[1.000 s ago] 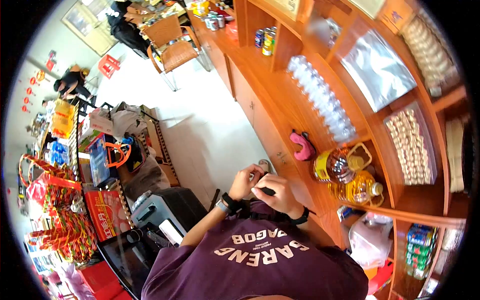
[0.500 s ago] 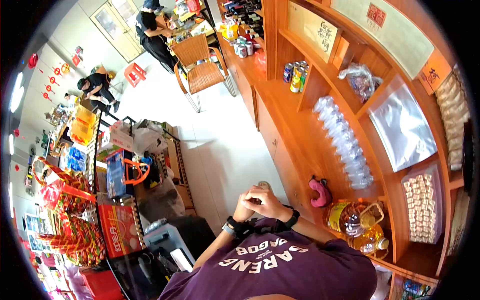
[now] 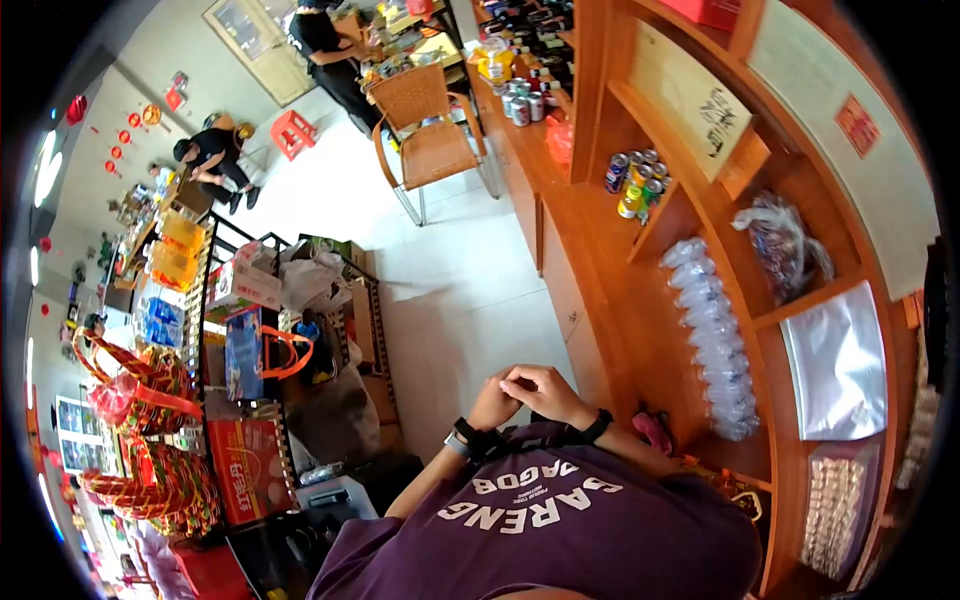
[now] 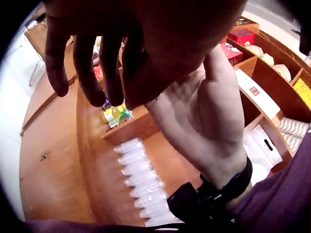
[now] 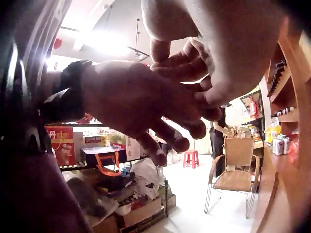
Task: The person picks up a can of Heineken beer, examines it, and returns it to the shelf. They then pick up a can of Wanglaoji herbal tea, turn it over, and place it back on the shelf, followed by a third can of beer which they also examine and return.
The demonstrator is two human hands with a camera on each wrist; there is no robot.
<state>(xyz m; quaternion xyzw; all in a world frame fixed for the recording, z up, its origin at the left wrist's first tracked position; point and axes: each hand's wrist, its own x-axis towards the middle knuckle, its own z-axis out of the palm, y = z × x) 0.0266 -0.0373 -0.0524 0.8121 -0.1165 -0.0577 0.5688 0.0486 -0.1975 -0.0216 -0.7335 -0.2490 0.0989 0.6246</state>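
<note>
In the head view my left hand (image 3: 492,402) and right hand (image 3: 546,392) meet in front of the purple shirt (image 3: 540,510). The right fingers overlap the left hand near its fingertips. From the left wrist, the left hand (image 4: 141,43) hangs dark and close with loosely bent fingers; behind it is the right hand (image 4: 209,116), palm side showing. In the right wrist view the left hand (image 5: 121,92) reaches across with fingers spread, under the right hand (image 5: 228,48). No object shows in either hand. Both wrists wear dark bands.
To the right runs a wooden shelf unit (image 3: 590,290) with stacked clear plastic cups (image 3: 710,340) and drink cans (image 3: 640,180). At left stands a loaded rack with red gift boxes (image 3: 250,470) and woven baskets (image 3: 150,490). A wicker chair (image 3: 430,140) and two people are farther off.
The head view has turned, so the shelves and chair sit farther right. The hands have come closer together, and a small dark shape seen at the right hand one second ago no longer shows.
</note>
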